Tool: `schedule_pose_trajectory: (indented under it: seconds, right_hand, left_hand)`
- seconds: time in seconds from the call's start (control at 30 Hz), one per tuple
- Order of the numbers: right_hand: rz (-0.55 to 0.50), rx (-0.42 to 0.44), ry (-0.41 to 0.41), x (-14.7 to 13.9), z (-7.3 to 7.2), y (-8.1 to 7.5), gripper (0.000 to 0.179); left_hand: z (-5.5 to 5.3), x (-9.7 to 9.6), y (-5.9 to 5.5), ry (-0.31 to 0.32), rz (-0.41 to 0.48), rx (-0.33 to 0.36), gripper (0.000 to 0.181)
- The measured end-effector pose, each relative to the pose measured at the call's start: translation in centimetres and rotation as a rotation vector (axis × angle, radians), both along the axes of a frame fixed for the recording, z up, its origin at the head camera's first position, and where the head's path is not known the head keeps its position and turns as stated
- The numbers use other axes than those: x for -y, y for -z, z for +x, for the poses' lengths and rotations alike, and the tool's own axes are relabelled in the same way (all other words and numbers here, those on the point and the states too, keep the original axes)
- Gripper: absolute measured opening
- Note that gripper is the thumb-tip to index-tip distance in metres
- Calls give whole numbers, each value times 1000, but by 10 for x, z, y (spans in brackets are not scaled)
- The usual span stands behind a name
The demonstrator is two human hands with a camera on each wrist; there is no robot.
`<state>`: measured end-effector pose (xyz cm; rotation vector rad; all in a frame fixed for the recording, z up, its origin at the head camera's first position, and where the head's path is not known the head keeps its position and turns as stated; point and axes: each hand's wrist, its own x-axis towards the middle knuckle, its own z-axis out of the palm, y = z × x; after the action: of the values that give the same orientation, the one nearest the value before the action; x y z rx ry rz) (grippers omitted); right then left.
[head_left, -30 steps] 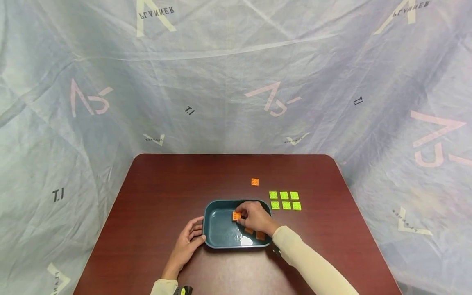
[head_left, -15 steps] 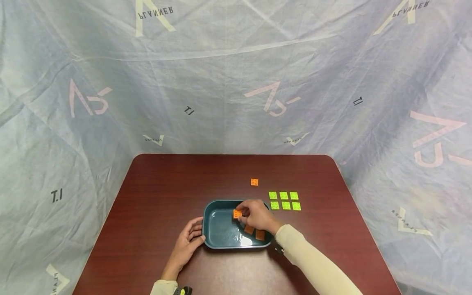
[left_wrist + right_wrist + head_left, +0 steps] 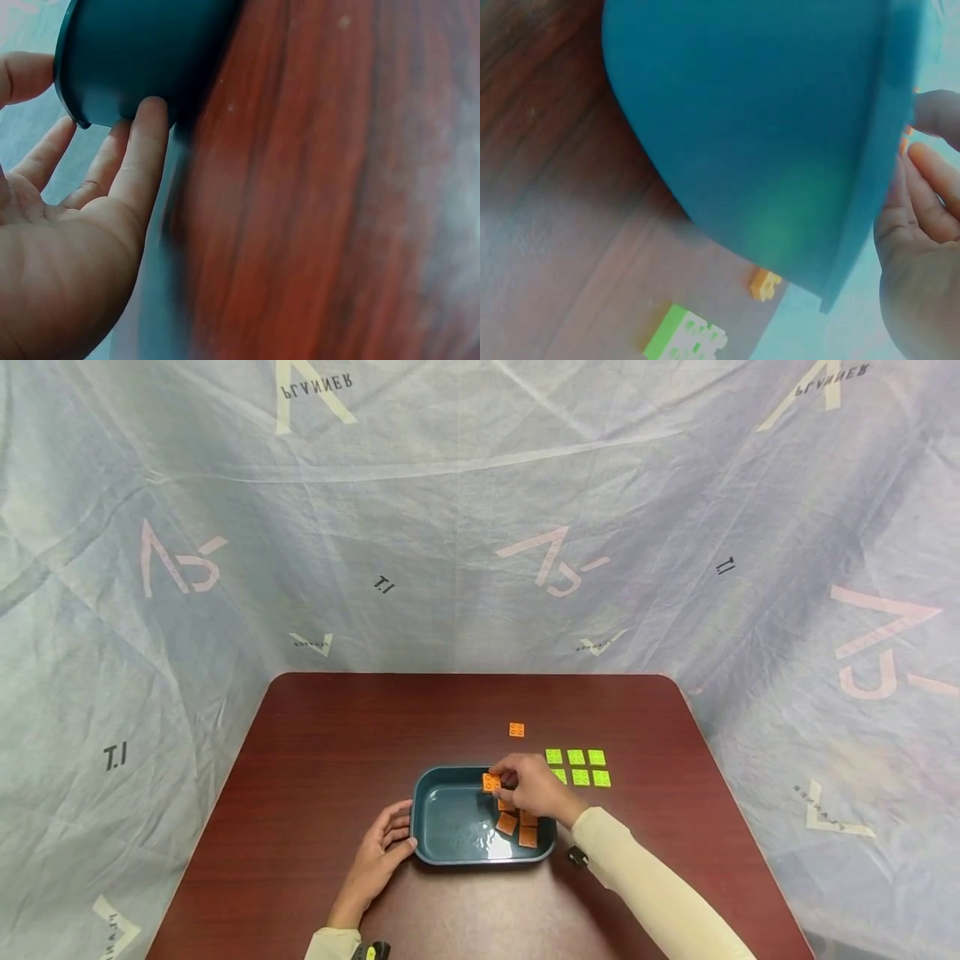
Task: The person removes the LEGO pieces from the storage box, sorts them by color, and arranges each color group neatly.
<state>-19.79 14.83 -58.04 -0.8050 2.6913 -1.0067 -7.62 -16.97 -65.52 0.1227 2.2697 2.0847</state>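
Above the back of a dark teal tray, the right hand pinches an orange toy building brick between thumb and fingers. Several orange bricks lie on the right side of the tray floor, partly hidden by that hand. At the tray's left end is the left hand. In the left wrist view its fairly straight fingers touch the tray's outer wall, and its thumb meets the rim. The tray wall blocks most of the right wrist view.
One orange brick lies on the table behind the tray. To the right, several lime-green bricks stand in two rows, one partly covered by the right hand. A printed grey sheet hangs around the table.
The right hand has moved back and slightly right with the orange brick in its grip, uncovering more orange bricks in the tray. The left hand stays in place.
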Motion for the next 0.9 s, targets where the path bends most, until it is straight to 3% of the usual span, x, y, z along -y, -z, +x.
schedule_pose_trajectory:
  seconds: [0.23,0.53,0.9]
  right_hand:
    - [18,8,27,-5,-5,-9,32]
    - [-3,-41,81,-9,-17,-17,34]
    - [-7,-22,154,-17,-42,-8,37]
  left_hand:
    - [0,0,1,-2,-5,-7,61]
    - [0,0,-2,-2,-9,-5,62]
    - [2,-1,-3,-4,-9,5,62]
